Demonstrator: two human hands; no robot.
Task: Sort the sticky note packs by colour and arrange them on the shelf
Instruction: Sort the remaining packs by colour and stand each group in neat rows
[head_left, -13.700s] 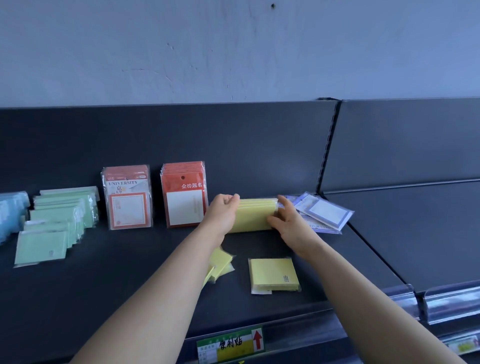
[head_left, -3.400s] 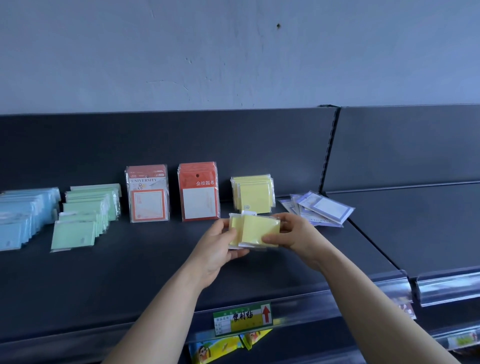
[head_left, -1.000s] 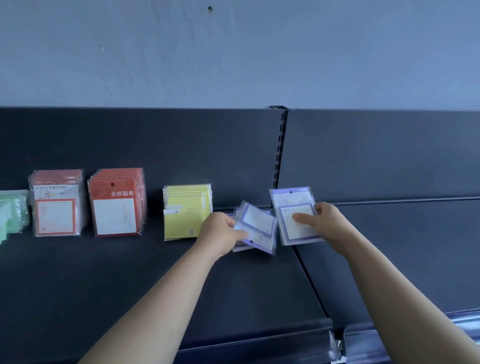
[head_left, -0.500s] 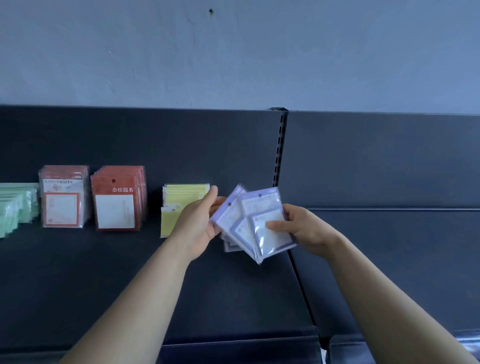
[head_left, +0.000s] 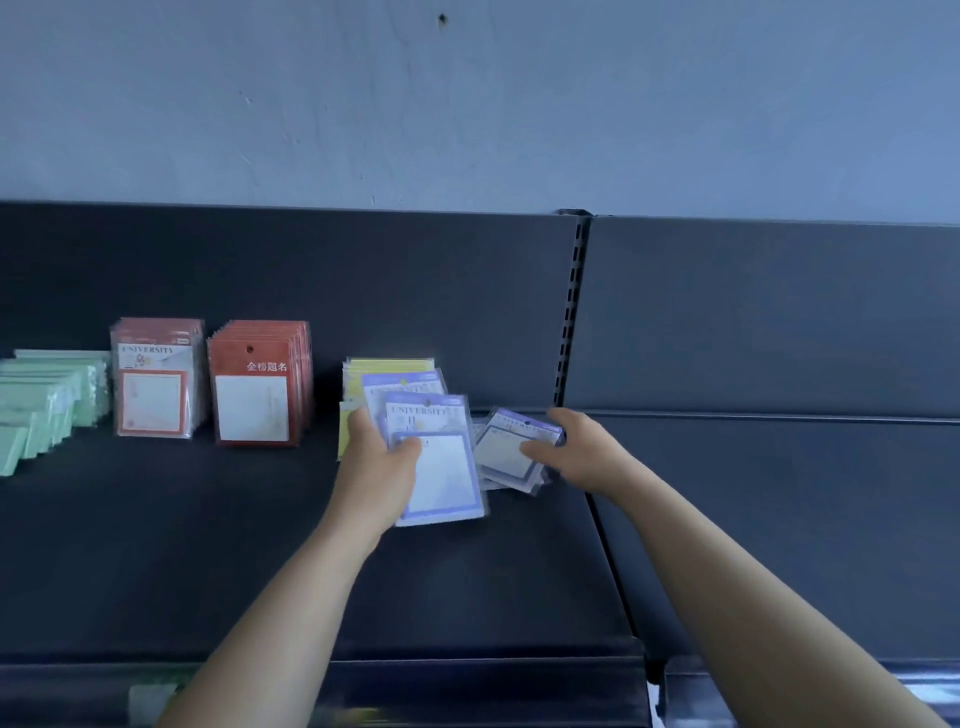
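My left hand (head_left: 382, 465) grips a small bunch of purple sticky note packs (head_left: 439, 467) upright, thumb across the front one. To their right, more purple packs (head_left: 506, 452) lie in a loose pile on the dark shelf (head_left: 208, 545), and my right hand (head_left: 576, 447) holds the top pack of that pile by its right edge. Yellow packs (head_left: 389, 366) stand against the back panel, partly hidden behind the purple ones. Further left stand two red stacks (head_left: 260, 384) (head_left: 156, 379) and rows of green packs (head_left: 47, 395).
A slotted upright (head_left: 569, 312) splits the back panel, and a seam (head_left: 608, 561) divides the left shelf board from the right shelf board (head_left: 779, 519). The shelf's front rail (head_left: 467, 675) runs along the bottom. A grey wall (head_left: 467, 104) rises above.
Half a second ago both hands held the fanned purple packs together. Now my left hand keeps them alone, and my right hand has moved right onto the pile on the shelf.
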